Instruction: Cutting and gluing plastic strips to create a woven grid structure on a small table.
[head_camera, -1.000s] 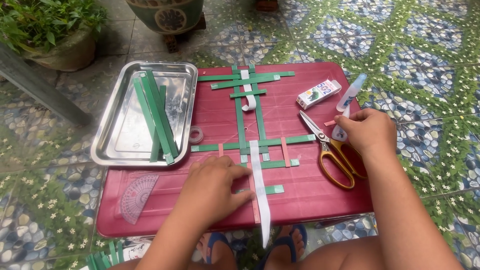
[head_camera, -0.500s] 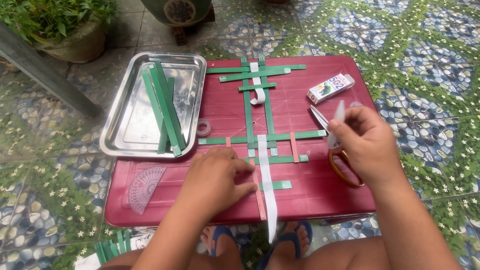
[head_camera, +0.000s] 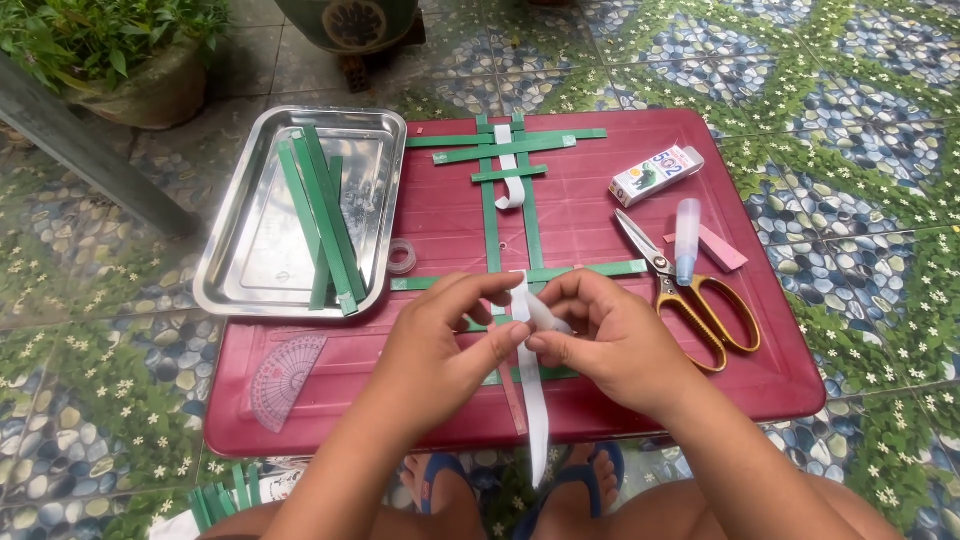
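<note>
Our right hand (head_camera: 610, 345) has come off the scissors (head_camera: 690, 290) to join our left hand (head_camera: 450, 345); both now pinch the white strip (head_camera: 532, 385) just left of the scissors, over the green strip lattice (head_camera: 510, 215) on the red worktop (head_camera: 760, 370), so the weaving moves on to this strip

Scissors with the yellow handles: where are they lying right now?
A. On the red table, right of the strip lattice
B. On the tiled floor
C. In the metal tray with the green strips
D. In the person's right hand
A: the scissors lie on the red table, right of the green strip lattice, while both the left hand and right hand pinch a white strip.
</note>
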